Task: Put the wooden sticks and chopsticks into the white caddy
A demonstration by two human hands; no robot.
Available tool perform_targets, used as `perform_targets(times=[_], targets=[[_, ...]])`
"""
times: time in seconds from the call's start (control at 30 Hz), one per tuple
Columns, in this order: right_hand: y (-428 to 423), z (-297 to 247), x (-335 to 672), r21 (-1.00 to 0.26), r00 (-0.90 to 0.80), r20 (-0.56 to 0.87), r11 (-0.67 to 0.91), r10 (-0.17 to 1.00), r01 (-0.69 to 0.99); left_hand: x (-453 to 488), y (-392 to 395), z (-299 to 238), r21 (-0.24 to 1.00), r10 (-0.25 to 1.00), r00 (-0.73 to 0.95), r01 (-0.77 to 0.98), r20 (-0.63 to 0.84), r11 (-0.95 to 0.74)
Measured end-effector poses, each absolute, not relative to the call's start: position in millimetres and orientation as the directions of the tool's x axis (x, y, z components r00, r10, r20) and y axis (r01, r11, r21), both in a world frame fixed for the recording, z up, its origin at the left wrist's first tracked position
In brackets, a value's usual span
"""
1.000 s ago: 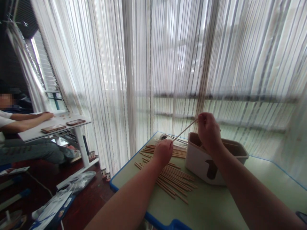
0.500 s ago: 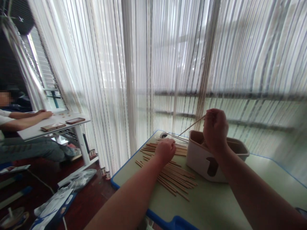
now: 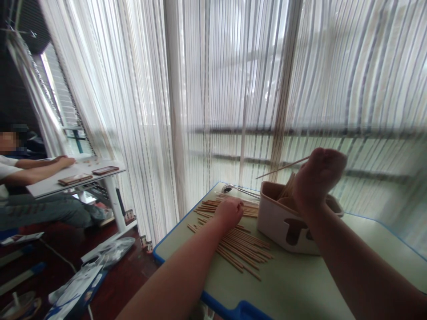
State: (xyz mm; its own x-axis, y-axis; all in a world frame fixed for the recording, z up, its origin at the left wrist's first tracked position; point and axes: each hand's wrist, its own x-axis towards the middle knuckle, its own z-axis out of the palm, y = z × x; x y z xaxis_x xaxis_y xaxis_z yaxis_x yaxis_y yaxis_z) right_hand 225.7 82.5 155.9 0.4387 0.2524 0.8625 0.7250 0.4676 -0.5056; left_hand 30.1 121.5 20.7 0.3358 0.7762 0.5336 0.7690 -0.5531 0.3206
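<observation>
Centrally, a slender, pale stick [image 3: 283, 167] slants higher than a whitish container [image 3: 271, 224] with a cut-out front, pinched in the right hand [image 3: 318, 174], which hides its upper end. Over loose tan sticks [image 3: 245, 250] curls the left hand [image 3: 229, 213]; whether it grips any cannot be told. Markings on a floor package [image 3: 74, 294] are unreadable. Blue edging borders the pale-green table [image 3: 230, 291]; striped sheer curtains [image 3: 193, 89] hang behind.

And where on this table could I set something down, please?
Bare pale-green tabletop shows between the thin brown wooden sticks and the right forearm, and right of that forearm. It is crowded around the left hand: sticks, white plastic box, shiny metal utensil.
</observation>
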Motion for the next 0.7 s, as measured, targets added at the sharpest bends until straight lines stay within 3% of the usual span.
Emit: perform_targets(times=[0.1,0.33,0.57,0.7], targets=[[75.1,166.7,224.6,-0.563,0.632,0.775,0.481,0.026,0.672,28.6,122.3,16.1,0.298,0.766,0.455,0.733,0.454,-0.612],[64.3,185.6,229.0,-0.341,0.57,0.785,0.599,-0.243,0.724,27.0,127.5,9.1,0.307,0.757,0.508,0.705,0.41,-0.639],[69.8,177.0,223.7,-0.414,0.507,0.862,0.553,-0.017,0.723,26.3,125.4,11.0,0.324,0.775,0.509,0.712,0.374,-0.623],[89.6,162.1,229.3,-0.391,0.43,0.902,0.487,0.035,0.781,25.6,124.1,12.9,0.358,0.788,0.485,0.709,0.379,-0.608]])
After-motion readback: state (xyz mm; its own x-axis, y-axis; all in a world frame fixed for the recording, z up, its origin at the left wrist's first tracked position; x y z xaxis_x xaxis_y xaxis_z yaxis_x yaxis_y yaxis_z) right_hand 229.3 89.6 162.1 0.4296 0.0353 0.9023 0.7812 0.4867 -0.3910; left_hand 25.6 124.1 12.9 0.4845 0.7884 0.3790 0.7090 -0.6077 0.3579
